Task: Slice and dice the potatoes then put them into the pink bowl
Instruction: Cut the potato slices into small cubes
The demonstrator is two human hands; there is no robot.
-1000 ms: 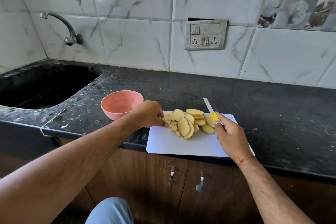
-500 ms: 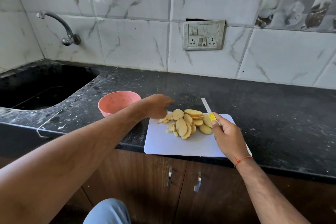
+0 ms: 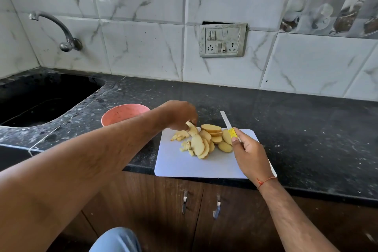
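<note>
Left hand pinching a slice off the pile, likely for dicing; right hand gripping the knife, blade parked clear.

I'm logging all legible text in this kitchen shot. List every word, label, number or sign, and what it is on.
None can be read.
Yellow band on the white-bladed knife held by the right hand: dark marks, too small to read.
Grey wall switch-and-socket plate: no lettering visible.
Pink plastic bowl: no label.
</note>
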